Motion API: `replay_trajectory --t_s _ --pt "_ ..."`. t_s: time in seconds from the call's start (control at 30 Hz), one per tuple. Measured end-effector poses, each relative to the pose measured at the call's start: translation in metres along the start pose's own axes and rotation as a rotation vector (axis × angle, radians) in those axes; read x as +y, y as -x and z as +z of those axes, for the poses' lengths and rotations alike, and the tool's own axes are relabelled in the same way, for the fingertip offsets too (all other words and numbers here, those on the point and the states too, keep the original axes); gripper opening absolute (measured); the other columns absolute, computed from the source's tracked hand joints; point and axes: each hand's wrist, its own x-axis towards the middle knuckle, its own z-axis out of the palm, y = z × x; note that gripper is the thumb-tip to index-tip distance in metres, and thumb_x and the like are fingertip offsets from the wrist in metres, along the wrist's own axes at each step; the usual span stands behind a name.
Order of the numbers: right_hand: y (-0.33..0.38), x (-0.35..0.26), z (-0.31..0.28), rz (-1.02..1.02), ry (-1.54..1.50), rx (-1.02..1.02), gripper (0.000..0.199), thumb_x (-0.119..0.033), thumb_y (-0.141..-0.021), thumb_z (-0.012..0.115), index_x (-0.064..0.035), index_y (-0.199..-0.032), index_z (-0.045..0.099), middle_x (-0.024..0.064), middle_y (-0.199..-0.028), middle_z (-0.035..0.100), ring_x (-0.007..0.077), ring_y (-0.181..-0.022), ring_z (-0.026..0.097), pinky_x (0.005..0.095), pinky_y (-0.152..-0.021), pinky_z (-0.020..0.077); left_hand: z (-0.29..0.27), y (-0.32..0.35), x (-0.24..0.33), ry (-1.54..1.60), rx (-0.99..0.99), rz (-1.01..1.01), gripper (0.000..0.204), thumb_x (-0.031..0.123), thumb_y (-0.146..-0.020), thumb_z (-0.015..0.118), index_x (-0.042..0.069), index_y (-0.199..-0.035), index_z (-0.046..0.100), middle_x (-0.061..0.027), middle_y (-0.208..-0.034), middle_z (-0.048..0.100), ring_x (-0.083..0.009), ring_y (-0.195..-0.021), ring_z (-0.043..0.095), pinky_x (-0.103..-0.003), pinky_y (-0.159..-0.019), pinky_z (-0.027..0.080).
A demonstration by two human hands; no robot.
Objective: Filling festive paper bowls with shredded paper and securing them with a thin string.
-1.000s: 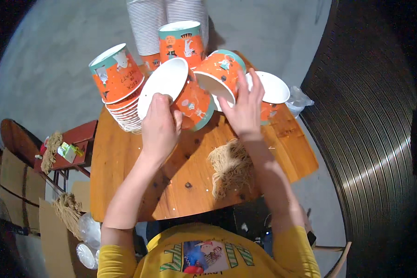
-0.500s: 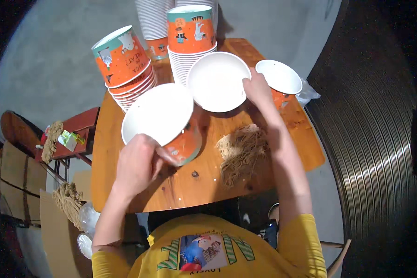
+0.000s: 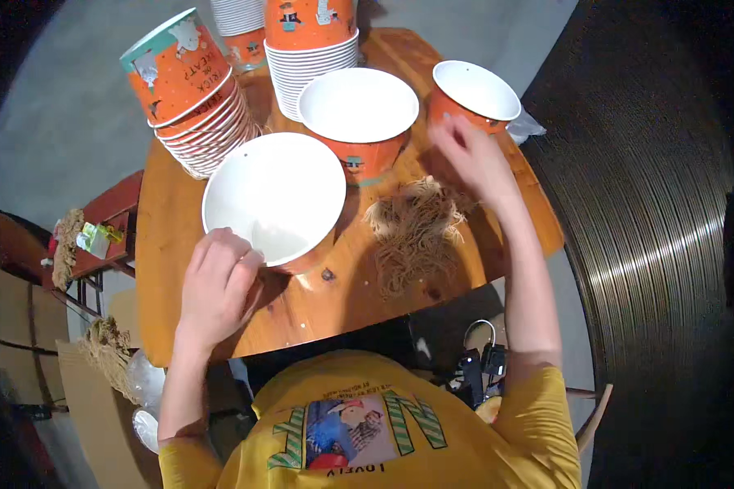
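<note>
On the wooden worktop three open paper buckets stand upright with their white insides showing. The nearest paper bucket is the one in hand: the left hand grips its near rim, fingers curled over the edge and thumb tucked outside against the orange wall. It sits just beyond that hand, mouth upward, its axis vertical though leaning slightly toward the person.

Taking this bucket as the landmark, the middle bucket stands just behind it to the right, their rims close but apparently not touching. The far bucket is farther right, near the worktop's right edge. The pile of straw-like filler lies directly right of the held bucket, flat on the wood and just beside its base.

The right hand hovers beyond the filler, between it and the far bucket, fingers loosely spread and holding nothing; it is blurred, so contact with the worktop cannot be judged. It is the nearer hand to the filler.

Behind the landmark bucket to the left leans a tilted stack of nested buckets; straight behind stands an upright stack.
</note>
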Motion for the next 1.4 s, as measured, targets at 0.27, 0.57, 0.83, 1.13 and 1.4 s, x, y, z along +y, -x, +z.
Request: replay_trajectory --t_s 0.27,0.57,0.83,1.13,1.4 --pt "0.144 0.03 0.011 -0.083 0.336 -0.198 0.013 -0.015 -0.082 0.058 -0.0015 -0.082 0.058 0.0149 -0.078 0.06 0.0303 -0.075 0.06 0.038 -0.065 0.0464 0.01 -0.007 0.032 0.134 0.258 0.058 0.034 0.01 -0.066 0.065 0.008 -0.099 0.061 -0.012 -0.108 0.051 -0.0329 -0.1 0.056 -0.049 -0.083 0.047" --pt "0.07 -0.065 -0.026 0.155 -0.271 -0.222 0.016 -0.013 -0.092 0.049 -0.0042 -0.089 0.062 -0.0026 -0.074 0.058 0.0066 -0.068 0.052 0.0252 -0.065 0.0447 0.017 -0.072 0.056 0.668 0.216 -0.203 0.04 -0.005 -0.076 0.058 0.0 -0.115 0.051 -0.0146 -0.108 0.056 -0.028 -0.092 0.059 -0.035 -0.076 0.049" --pt "0.037 -0.131 -0.026 -0.161 -0.45 -0.278 0.025 -0.03 -0.093 0.054 -0.008 -0.089 0.064 -0.0063 -0.063 0.05 0.0008 -0.051 0.041 0.0163 -0.045 0.0289 0.002 -0.119 0.047 1.496 0.115 -0.515 0.032 0.009 -0.092 0.052 0.003 -0.123 0.046 -0.0039 -0.105 0.056 -0.0072 -0.082 0.053 -0.022 -0.071 0.045" --pt "0.034 -0.12 -0.014 0.105 -0.746 -0.453 0.027 -0.032 -0.091 0.056 -0.0071 -0.091 0.065 -0.0034 -0.059 0.052 0.0045 -0.055 0.048 0.0198 -0.051 0.0372 0.016 -0.1 0.062 0.863 0.469 -0.5 0.032 0.002 -0.08 0.065 0.004 -0.106 0.047 -0.0056 -0.095 0.047 -0.0127 -0.085 0.054 -0.025 -0.066 0.047" --pt "0.045 -0.097 0.019 0.134 -0.912 -0.344 0.021 -0.026 -0.088 0.058 -0.0058 -0.09 0.063 0.0029 -0.073 0.06 0.0137 -0.063 0.059 0.0261 -0.06 0.0455 0.016 -0.083 0.073 1.017 0.11 -0.724 0.025 0.016 -0.083 0.066 0.002 -0.1 0.052 -0.0131 -0.088 0.063 -0.0222 -0.078 0.064 -0.033 -0.07 0.05"
